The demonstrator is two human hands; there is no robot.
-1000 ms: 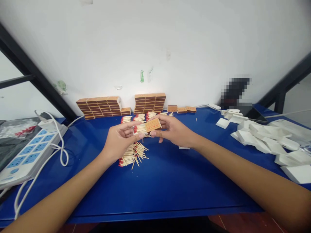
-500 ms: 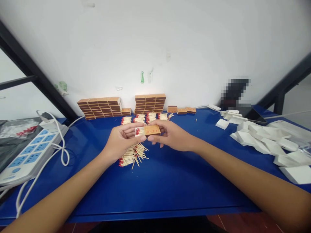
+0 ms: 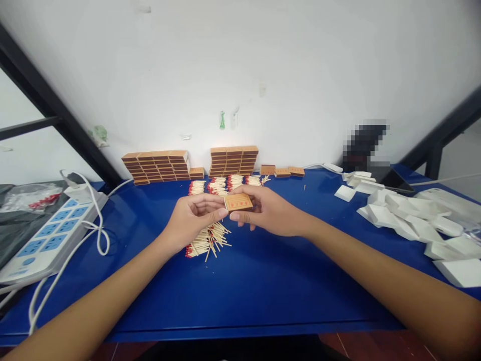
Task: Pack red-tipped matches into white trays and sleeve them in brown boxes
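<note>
Between my two hands is a closed matchbox (image 3: 239,202) with an orange printed top, held over the blue table. My right hand (image 3: 271,210) grips it at the right end, thumb in front and fingers behind. My left hand (image 3: 197,215) is curled at the left end, its thumb tip against the box's corner. Just below the hands lies a loose pile of red-tipped matches (image 3: 208,241), partly hidden by my left hand. Behind the hands, several bundles of matches (image 3: 217,185) lie in a row.
Stacked matchboxes (image 3: 158,166) and a second stack (image 3: 233,160) stand against the wall, with a few single matchboxes (image 3: 282,172) beside them. White empty trays (image 3: 408,210) are heaped at the right. A power strip (image 3: 56,230) with looping white cable lies at the left.
The white inner tray of matches, which stuck out at the left, has slid into the orange sleeve. My left fingers have followed it to the right, and the box now looks closed.
</note>
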